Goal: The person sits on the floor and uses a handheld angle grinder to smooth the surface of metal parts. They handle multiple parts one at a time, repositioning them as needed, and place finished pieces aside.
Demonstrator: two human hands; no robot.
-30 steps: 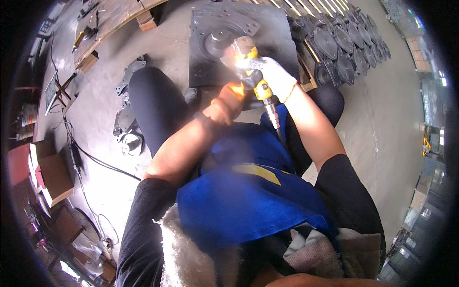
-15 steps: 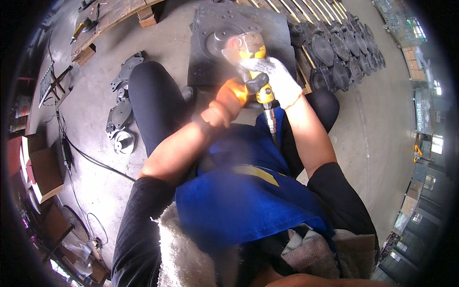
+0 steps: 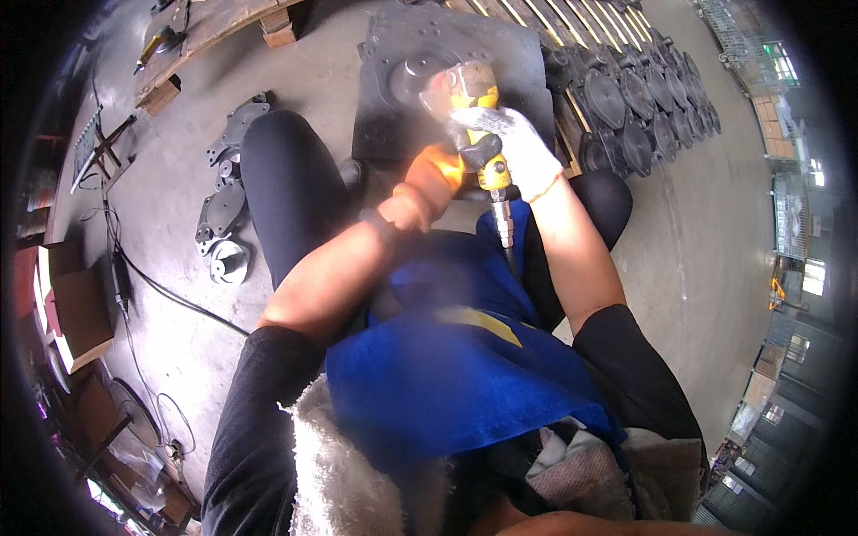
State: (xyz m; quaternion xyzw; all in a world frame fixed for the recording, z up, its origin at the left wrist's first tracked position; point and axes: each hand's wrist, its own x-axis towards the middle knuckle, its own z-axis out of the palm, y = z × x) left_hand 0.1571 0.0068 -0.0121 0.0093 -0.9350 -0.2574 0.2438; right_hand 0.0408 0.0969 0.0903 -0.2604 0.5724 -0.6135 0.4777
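A yellow air grinder (image 3: 492, 171) is held in both my gloved hands, its brown disc (image 3: 475, 77) at the far end. My left hand (image 3: 444, 168), in an orange and black glove, closes on the tool from the left. My right hand (image 3: 520, 152), in a white glove, wraps over its body from the right. Toward me, a metal hose coupling (image 3: 502, 221) comes out of the tool's back. Below the disc lies a dark metal casting (image 3: 417, 67) with a round boss, on a black slab (image 3: 375, 134). Haze blurs the disc, so I cannot tell whether it touches the casting.
Dark castings (image 3: 636, 94) stand in rows along a slatted pallet (image 3: 572, 22) at the far right. More metal parts (image 3: 221, 210) lie on the floor beside my left knee. A wooden bench (image 3: 214, 34) stands at the far left; a black cable (image 3: 179, 299) crosses the floor.
Both hands keep their grip on the air grinder, which stays nearly in place over the casting. The view has shifted very slightly.
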